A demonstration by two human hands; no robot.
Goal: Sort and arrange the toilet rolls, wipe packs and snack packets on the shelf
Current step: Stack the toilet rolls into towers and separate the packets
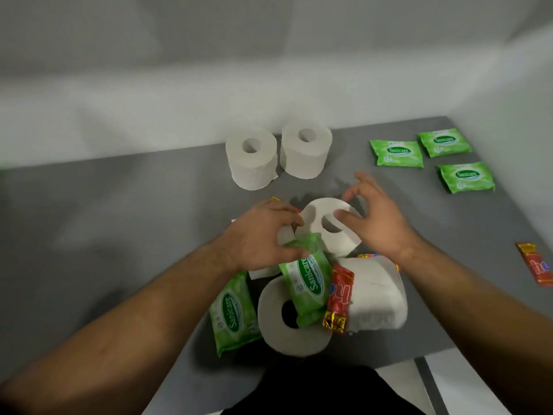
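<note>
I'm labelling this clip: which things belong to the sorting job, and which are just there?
Job: toilet rolls, wipe packs, snack packets, grey shelf, left hand, right hand.
Just there: white wall, person's dark clothing.

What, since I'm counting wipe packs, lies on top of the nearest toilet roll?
A green wipe pack lies across the roll, top end pinched by the left hand. It hides part of the core hole.
</note>
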